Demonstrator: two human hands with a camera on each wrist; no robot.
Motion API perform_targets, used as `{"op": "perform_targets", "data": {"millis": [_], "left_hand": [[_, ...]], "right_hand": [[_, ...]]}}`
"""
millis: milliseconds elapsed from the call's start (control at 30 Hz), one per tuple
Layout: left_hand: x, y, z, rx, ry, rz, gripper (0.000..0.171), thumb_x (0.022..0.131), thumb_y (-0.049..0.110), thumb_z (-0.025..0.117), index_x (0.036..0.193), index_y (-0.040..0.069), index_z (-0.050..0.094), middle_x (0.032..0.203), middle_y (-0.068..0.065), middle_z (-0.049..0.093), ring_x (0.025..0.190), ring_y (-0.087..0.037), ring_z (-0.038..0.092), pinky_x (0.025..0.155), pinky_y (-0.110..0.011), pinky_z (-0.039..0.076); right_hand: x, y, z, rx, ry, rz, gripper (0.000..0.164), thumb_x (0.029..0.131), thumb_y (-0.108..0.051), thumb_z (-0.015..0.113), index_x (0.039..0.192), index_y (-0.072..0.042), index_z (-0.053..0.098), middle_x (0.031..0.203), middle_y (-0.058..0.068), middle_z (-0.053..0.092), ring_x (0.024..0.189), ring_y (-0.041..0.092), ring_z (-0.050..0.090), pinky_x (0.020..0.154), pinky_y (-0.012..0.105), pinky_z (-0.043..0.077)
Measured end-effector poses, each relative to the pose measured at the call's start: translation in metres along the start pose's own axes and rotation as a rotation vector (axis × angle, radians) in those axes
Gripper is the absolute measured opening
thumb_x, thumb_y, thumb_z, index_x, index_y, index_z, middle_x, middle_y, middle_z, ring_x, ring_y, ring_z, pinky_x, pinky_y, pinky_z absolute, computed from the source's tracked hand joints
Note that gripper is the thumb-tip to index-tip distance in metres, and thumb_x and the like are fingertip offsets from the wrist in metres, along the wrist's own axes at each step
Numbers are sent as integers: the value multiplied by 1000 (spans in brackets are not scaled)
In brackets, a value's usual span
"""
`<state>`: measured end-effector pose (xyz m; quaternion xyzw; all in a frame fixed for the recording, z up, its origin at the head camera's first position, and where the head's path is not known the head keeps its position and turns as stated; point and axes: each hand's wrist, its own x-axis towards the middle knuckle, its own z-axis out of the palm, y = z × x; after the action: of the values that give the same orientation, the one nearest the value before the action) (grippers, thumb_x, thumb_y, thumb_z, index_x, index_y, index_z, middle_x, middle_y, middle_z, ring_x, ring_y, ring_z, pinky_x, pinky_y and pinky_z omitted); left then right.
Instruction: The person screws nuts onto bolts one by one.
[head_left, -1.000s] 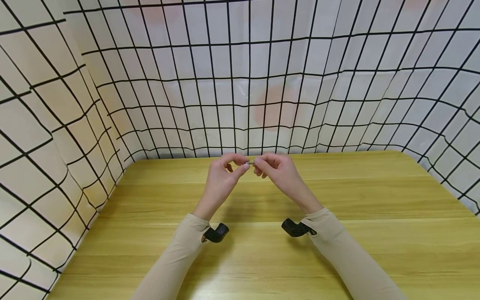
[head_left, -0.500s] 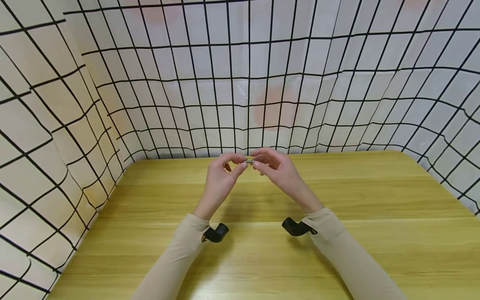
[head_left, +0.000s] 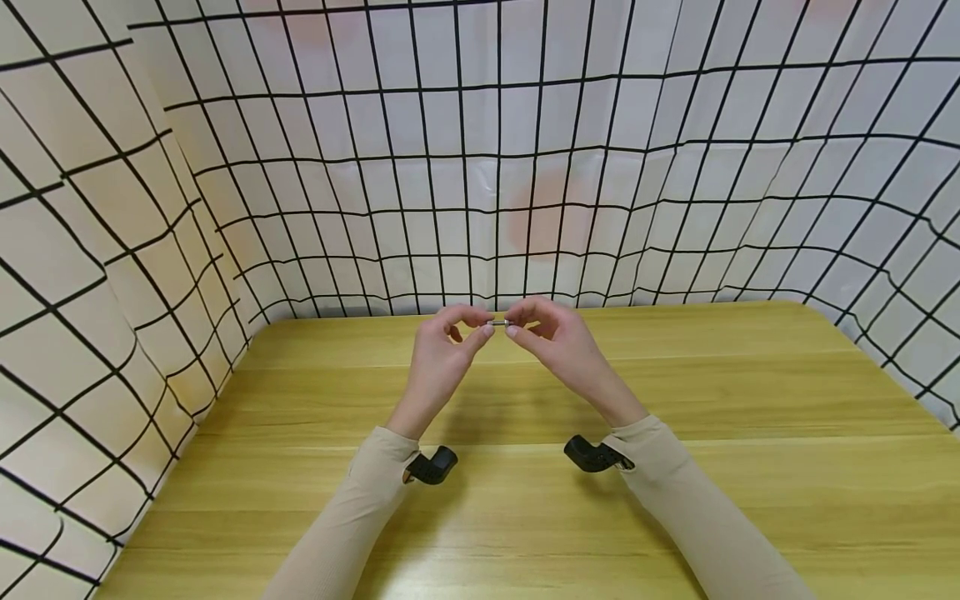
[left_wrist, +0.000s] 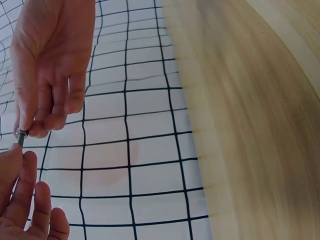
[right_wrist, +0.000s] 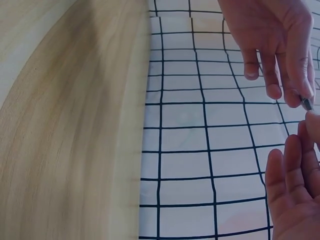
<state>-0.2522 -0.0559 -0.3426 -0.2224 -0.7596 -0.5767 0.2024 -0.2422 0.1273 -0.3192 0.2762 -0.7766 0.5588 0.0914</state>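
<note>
Wooden table (head_left: 750, 467) (far edge) lies under both hands (head_left: 498, 346) pinching a screw (head_left: 498, 322).

small metal piece (head_left: 498, 322) too tiny to identify, ends covered by fingertips of left hand (head_left: 442, 358) and right hand (head_left: 558, 342), forearms cut off at 6 o'clock edge in head view

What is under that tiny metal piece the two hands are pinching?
Under the small metal piece, pinched between the left hand and the right hand, lies only bare wooden table. The fingers cover the piece's ends, so its shape stays hidden.
</note>
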Motion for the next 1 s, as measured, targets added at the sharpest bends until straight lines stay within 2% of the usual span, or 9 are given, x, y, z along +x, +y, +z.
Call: {"op": "perform_targets", "data": {"millis": [133,200,367,433,567,700,800,1000], "left_hand": [[-4,22,-4,0,-1,4,8,90,-1,69,96,-6,70,98,-17,69,93,-31,58,74,-40,38],[-6,30,-5,-2,1,5,8,89,-3,69,96,-6,70,98,-17,69,93,-32,57,74,-41,38],[-2,5,-1,-18,-1,3,10,88,0,72,98,-3,72,100,-15,69,95,-33,58,75,-41,37],[0,-5,1,-22,-3,8,11,89,4,73,98,1,74,101,-12,70,95,-29,59,75,-41,37],[-2,-5,2,-23,-5,24,10,89,10,74,98,7,75,101,-5,70,93,-22,59,75,-43,39],[-2,-5,1,-6,-6,24,8,90,11,73,97,9,75,100,-2,70,93,-20,59,75,-41,39],[-2,-5,1,13,-5,22,8,90,11,73,97,9,75,99,0,70,93,-21,59,74,-38,39],[-1,-4,1,23,1,19,8,90,8,72,98,7,74,99,1,70,94,-20,59,74,-38,39]], "right_hand": [[0,0,0,-3,2,38,17,97,-4,61,112,5,63,105,15,63,94,29,58,80,33,49],[-1,-1,0,0,1,48,17,98,-6,61,111,5,64,103,15,64,93,33,58,78,31,48],[-1,-1,0,-3,-10,53,16,99,-8,58,107,5,65,97,15,65,88,34,57,74,32,49],[0,0,0,-12,-12,53,17,100,-8,57,105,5,66,94,14,65,85,28,57,75,33,50],[1,7,0,-1,-9,64,19,102,-10,55,102,5,67,89,10,66,82,21,59,77,39,52],[4,25,0,29,0,75,19,102,-12,55,100,2,68,88,12,67,82,22,60,78,45,52],[6,36,1,34,6,79,22,102,-17,56,100,-1,70,90,15,68,84,25,61,77,43,52],[6,37,0,35,-1,72,34,105,-30,50,102,-1,69,93,15,69,88,26,61,78,40,51]]}}
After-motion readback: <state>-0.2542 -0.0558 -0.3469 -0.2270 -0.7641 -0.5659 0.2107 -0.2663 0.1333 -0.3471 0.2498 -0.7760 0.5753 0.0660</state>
